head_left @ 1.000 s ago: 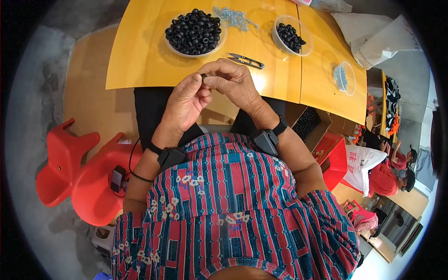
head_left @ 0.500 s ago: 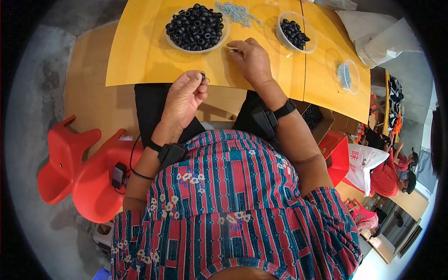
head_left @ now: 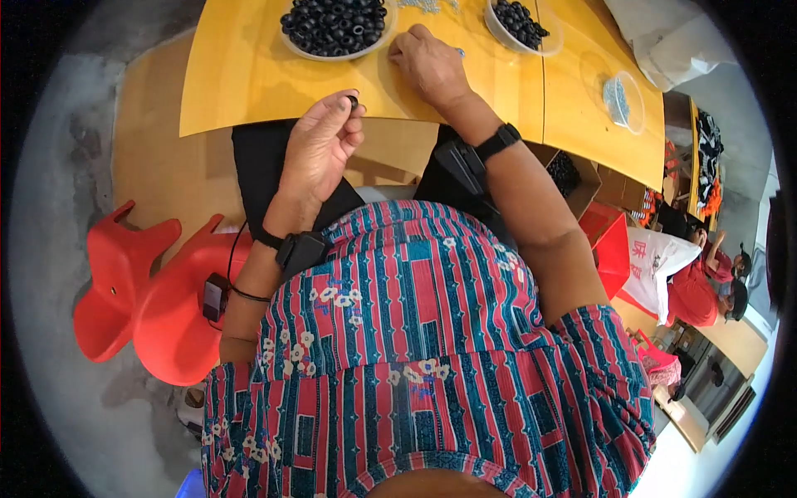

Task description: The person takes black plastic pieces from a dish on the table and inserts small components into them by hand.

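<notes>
My left hand (head_left: 320,145) is closed above the near table edge, pinching a small round black plastic cap (head_left: 354,102) between thumb and fingertips. Farther out, my right hand (head_left: 433,68) rests low over the yellow table, its fingers drawn together and pointing down. Whatever those fingers hold is hidden beneath them. Just left of that hand stands a clear round tub (head_left: 332,57) heaped with black caps. To its right is a smaller clear tub (head_left: 548,41) of black pieces. A tiny bluish piece (head_left: 461,52) lies beside the right hand.
Loose small silvery pieces (head_left: 427,5) lie at the table's far side. Another clear tub (head_left: 639,108) of silvery pieces stands near the right end. Red chairs (head_left: 178,319) are at left. Below the table's right side sits a cardboard box (head_left: 588,187); people (head_left: 697,295) are beyond.
My right hand has moved slightly left, and its fingertips, which showed a small shiny piece, are now turned down. The left hand keeps its pinch. The whole view has shifted, with the table higher.
</notes>
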Demonstrator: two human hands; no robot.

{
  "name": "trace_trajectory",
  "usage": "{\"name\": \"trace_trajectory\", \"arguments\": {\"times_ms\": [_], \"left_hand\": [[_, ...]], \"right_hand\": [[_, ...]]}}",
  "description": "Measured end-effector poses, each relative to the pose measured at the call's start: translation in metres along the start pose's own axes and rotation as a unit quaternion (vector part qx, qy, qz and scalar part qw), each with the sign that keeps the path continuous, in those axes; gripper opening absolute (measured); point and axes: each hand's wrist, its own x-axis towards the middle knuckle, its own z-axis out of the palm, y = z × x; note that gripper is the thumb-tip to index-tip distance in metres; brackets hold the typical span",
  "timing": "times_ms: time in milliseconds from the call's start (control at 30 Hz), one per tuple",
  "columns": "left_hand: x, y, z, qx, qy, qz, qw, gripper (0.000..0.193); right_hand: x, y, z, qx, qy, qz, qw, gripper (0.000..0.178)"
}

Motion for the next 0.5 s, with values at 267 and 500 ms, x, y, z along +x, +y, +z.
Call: {"name": "trace_trajectory", "arguments": {"times_ms": [267, 500], "left_hand": [[0.0, 0.0, -0.002, 0.002, -0.011, 0.008, 1.0, 0.023], [-0.001, 0.001, 0.006, 0.009, -0.027, 0.01, 1.0, 0.028]], "right_hand": [[0.003, -0.004, 0.0, -0.048, -0.016, -0.049, 0.998, 0.012], [-0.021, -0.028, -0.048, 0.456, -0.031, 0.124, 0.881, 0.014]]}}
